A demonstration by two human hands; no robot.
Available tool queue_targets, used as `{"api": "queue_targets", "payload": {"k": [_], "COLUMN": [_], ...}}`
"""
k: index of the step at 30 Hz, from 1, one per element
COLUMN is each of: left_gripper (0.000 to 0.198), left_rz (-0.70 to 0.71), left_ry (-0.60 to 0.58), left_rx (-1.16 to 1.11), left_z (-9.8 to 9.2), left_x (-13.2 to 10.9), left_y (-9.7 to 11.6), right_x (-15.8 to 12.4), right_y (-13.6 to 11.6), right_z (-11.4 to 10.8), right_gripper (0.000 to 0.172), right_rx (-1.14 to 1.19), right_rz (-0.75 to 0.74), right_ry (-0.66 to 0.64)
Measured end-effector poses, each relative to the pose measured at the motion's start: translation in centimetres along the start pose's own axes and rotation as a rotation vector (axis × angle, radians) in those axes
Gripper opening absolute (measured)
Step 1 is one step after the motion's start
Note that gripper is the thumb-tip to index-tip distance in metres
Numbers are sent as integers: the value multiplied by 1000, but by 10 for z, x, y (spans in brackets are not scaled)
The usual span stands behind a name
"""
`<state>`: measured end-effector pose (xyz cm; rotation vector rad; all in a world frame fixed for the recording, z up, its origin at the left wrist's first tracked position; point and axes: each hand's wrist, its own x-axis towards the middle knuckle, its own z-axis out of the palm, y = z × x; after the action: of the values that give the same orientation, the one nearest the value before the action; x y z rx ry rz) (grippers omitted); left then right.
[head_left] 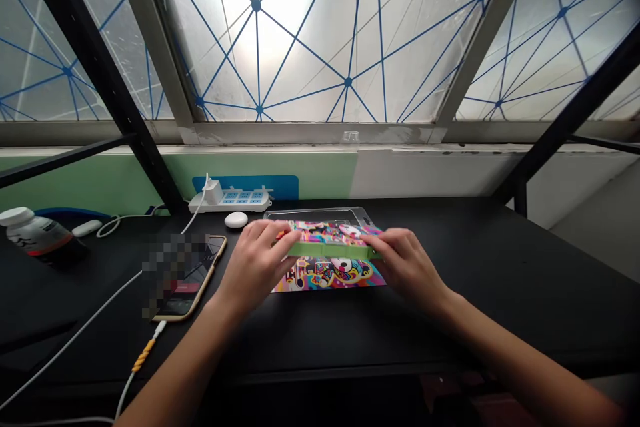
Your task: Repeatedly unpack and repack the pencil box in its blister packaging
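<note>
My left hand [263, 257] and my right hand [407, 263] grip the two ends of a flat, light-green-edged case [333, 250] with a bright multicoloured top. The case is tilted, its green front edge facing me. Below it on the desk lies a colourful printed sheet [330, 278] with cartoon-like figures, partly covered by the case and my hands. Just behind, a clear plastic tray [320, 213] rests on the desk, its near part hidden. Thumbs and fingers of both hands are closed on the case; what it contains does not show.
On the black desk [480, 260], a phone [193, 280] with a charging cable [145, 355] lies left of my hands. A small white oval case [236, 220] and a power strip [245, 200] sit behind. A white-capped bottle [37, 237] stands far left. Black metal frame bars [100, 67] flank the desk.
</note>
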<state>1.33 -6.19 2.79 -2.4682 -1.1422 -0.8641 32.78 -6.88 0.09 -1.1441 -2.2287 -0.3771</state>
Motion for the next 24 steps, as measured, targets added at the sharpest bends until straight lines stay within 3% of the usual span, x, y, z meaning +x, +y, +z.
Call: {"api": "queue_targets", "payload": {"k": [4, 7, 9, 12, 16, 20, 24], "left_gripper": [30, 53, 70, 80, 80, 84, 95], "left_rz": [-105, -302, -429, -539, -529, -575, -604], "left_ry": [-92, -225, -279, -318, -334, -317, -313], "left_rx": [-126, -274, -383, -476, -511, -546, -560], "left_z": [9, 18, 19, 18, 17, 16, 14], "left_x": [-49, -70, -75, -75, -74, -74, -77], "left_y": [20, 26, 26, 22, 20, 22, 23], "right_x": [-39, -46, -44, -42, -41, -35, -21], "right_y": [-13, -19, -18, -13, -7, 0, 13], "right_z": [5, 9, 9, 8, 3, -2, 1], "right_gripper": [38, 30, 44, 60, 51, 54, 47], "right_rx": [54, 159, 235, 349, 466, 555, 725], "right_rz": [-83, -26, 64, 186, 229, 287, 567], "right_ry": [-46, -118, -180, -242, -245, -260, -249]}}
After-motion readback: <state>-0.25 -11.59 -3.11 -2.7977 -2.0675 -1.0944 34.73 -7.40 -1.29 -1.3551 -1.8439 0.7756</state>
